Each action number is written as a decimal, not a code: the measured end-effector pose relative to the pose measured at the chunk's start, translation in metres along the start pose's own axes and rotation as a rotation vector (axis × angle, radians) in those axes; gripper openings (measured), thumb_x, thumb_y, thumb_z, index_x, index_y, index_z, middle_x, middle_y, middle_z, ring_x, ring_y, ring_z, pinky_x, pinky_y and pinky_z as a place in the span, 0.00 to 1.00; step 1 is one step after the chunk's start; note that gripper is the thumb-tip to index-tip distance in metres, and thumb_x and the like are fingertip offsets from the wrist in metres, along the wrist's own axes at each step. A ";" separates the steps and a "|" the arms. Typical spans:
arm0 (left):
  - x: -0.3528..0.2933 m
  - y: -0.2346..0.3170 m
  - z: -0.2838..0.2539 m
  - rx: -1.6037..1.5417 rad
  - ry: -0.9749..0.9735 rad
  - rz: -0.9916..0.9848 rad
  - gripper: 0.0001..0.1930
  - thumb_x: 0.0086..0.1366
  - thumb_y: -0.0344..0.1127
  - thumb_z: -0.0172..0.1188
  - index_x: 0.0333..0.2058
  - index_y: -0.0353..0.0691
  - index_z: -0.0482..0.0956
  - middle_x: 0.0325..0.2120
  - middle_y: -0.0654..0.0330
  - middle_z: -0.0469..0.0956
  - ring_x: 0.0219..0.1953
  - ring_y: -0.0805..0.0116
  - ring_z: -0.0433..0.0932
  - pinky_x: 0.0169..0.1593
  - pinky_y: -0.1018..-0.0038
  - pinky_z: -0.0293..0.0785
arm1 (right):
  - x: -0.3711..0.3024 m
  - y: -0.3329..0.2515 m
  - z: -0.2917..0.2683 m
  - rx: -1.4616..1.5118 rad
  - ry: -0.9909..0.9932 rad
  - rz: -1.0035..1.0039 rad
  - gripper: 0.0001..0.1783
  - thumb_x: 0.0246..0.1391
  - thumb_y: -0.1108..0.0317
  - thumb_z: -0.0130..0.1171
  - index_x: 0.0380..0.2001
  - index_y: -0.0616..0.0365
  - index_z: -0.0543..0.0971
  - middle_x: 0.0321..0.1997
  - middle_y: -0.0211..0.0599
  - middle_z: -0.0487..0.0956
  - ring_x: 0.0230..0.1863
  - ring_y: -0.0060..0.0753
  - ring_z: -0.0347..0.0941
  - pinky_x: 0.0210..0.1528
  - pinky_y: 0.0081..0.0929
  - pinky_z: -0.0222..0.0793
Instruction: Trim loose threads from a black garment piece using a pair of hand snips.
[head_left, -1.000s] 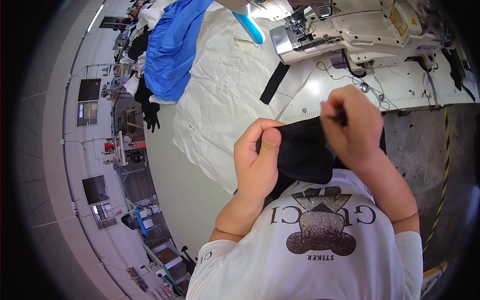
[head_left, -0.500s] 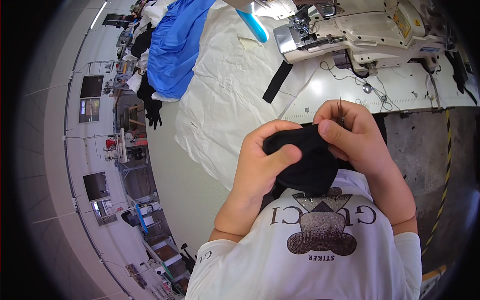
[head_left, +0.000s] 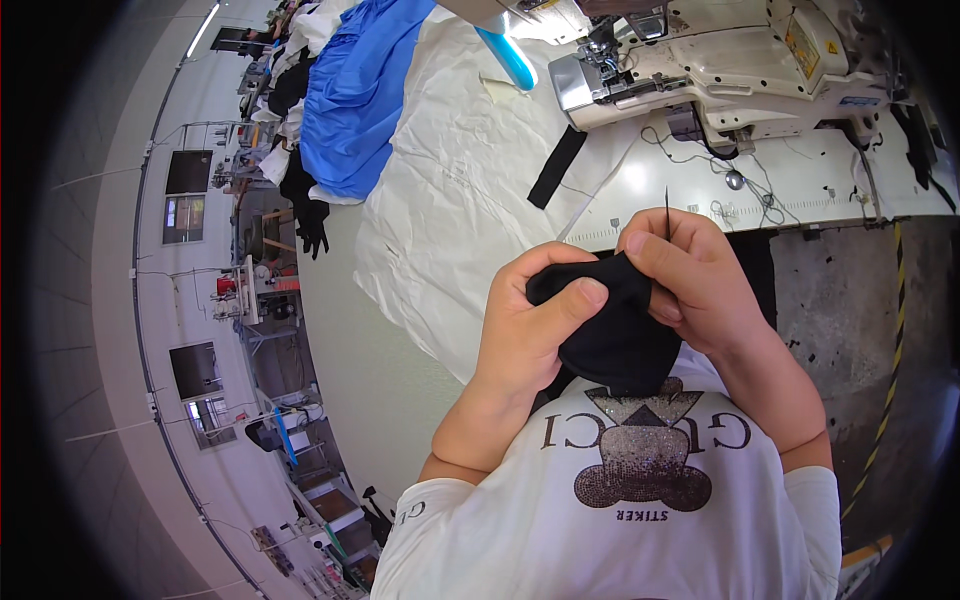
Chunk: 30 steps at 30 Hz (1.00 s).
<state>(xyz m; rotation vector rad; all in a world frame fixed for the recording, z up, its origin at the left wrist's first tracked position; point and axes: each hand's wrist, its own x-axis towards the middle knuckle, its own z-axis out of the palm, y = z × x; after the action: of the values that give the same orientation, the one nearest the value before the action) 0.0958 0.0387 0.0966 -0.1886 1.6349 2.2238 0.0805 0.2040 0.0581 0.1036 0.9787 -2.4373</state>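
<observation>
A piece of black fabric [head_left: 625, 340] hangs between my hands, just in front of my white shirt. My left hand [head_left: 525, 325] is closed on its left side, thumb lying on top and fingers behind. The thumb and fingertips of my right hand [head_left: 690, 270] pinch its upper right edge. A thin, dark, pointed tool [head_left: 667, 208] sticks up from between the right-hand fingers; the rest of it is hidden in the hand, so its kind does not show.
Beyond my hands stands a white sewing machine [head_left: 720, 70] with a lit lamp. A black strip [head_left: 557, 168] and loose threads lie on the white table. Crumpled white sheeting [head_left: 450, 170] and blue fabric [head_left: 355, 100] are to the left. A striped tape line [head_left: 890, 360] marks the floor at right.
My right hand has shifted slightly left along the fabric's upper edge, and the pointed tool now stands more upright. The left hand keeps its hold, with its thumb a little higher.
</observation>
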 end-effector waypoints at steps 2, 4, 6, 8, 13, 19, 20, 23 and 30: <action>0.004 -0.006 -0.007 -0.007 -0.050 0.065 0.12 0.54 0.32 0.66 0.33 0.34 0.75 0.32 0.59 0.76 0.33 0.76 0.74 0.38 0.80 0.71 | 0.000 0.001 0.001 -0.020 0.015 -0.012 0.11 0.54 0.64 0.57 0.27 0.60 0.71 0.17 0.20 0.64 0.11 0.09 0.54 0.12 0.11 0.47; 0.007 -0.008 -0.005 -0.012 -0.101 0.129 0.12 0.54 0.33 0.66 0.33 0.34 0.75 0.35 0.57 0.76 0.37 0.74 0.74 0.41 0.79 0.72 | -0.001 0.001 0.002 -0.071 -0.010 -0.015 0.11 0.55 0.63 0.57 0.27 0.59 0.71 0.16 0.20 0.65 0.12 0.09 0.55 0.12 0.12 0.48; 0.008 -0.007 0.002 -0.074 -0.114 0.187 0.12 0.55 0.34 0.65 0.32 0.34 0.73 0.40 0.53 0.74 0.42 0.69 0.74 0.46 0.74 0.71 | -0.001 0.003 0.002 -0.099 -0.005 -0.029 0.11 0.54 0.63 0.58 0.27 0.60 0.71 0.16 0.20 0.65 0.12 0.10 0.56 0.13 0.12 0.48; 0.008 -0.009 0.000 -0.103 -0.117 0.184 0.12 0.55 0.34 0.65 0.33 0.34 0.73 0.41 0.52 0.74 0.43 0.67 0.74 0.47 0.72 0.71 | 0.000 0.003 0.004 -0.125 -0.011 -0.044 0.11 0.53 0.63 0.59 0.27 0.60 0.71 0.16 0.20 0.66 0.12 0.10 0.57 0.13 0.12 0.49; 0.004 -0.006 0.000 -0.164 -0.153 0.194 0.13 0.57 0.36 0.63 0.34 0.33 0.72 0.39 0.52 0.74 0.42 0.67 0.73 0.48 0.72 0.70 | -0.005 -0.003 0.004 -0.215 -0.052 -0.068 0.11 0.50 0.66 0.62 0.29 0.60 0.72 0.16 0.19 0.66 0.14 0.10 0.59 0.16 0.12 0.52; 0.002 -0.002 0.003 0.145 0.002 0.442 0.13 0.56 0.36 0.64 0.31 0.32 0.74 0.34 0.54 0.75 0.38 0.70 0.73 0.45 0.77 0.67 | -0.013 -0.003 0.018 -0.115 0.228 -0.345 0.08 0.58 0.69 0.48 0.37 0.62 0.69 0.21 0.24 0.68 0.18 0.12 0.59 0.22 0.12 0.55; 0.003 -0.002 0.003 0.146 0.003 0.443 0.13 0.56 0.36 0.64 0.31 0.32 0.74 0.34 0.54 0.75 0.38 0.70 0.73 0.45 0.77 0.67 | -0.014 -0.002 0.015 -0.019 0.189 -0.380 0.11 0.61 0.68 0.40 0.39 0.64 0.68 0.22 0.28 0.70 0.16 0.13 0.60 0.20 0.12 0.56; 0.001 -0.001 0.002 0.266 0.025 0.479 0.12 0.56 0.35 0.64 0.30 0.31 0.75 0.32 0.56 0.76 0.36 0.71 0.73 0.43 0.78 0.67 | -0.031 -0.015 0.015 -0.153 0.015 -0.222 0.13 0.62 0.67 0.36 0.39 0.65 0.68 0.22 0.32 0.72 0.15 0.15 0.62 0.19 0.12 0.57; -0.003 0.002 0.003 0.361 0.055 0.442 0.07 0.55 0.29 0.64 0.29 0.32 0.77 0.31 0.57 0.77 0.35 0.72 0.74 0.41 0.78 0.69 | -0.037 -0.029 0.024 -0.186 -0.193 0.054 0.13 0.61 0.70 0.39 0.35 0.68 0.72 0.23 0.39 0.78 0.15 0.18 0.70 0.16 0.13 0.63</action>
<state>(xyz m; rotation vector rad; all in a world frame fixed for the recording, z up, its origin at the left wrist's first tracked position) 0.0983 0.0403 0.1000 0.2323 2.2486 2.1729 0.1016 0.2217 0.1036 -0.1645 1.0930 -2.2457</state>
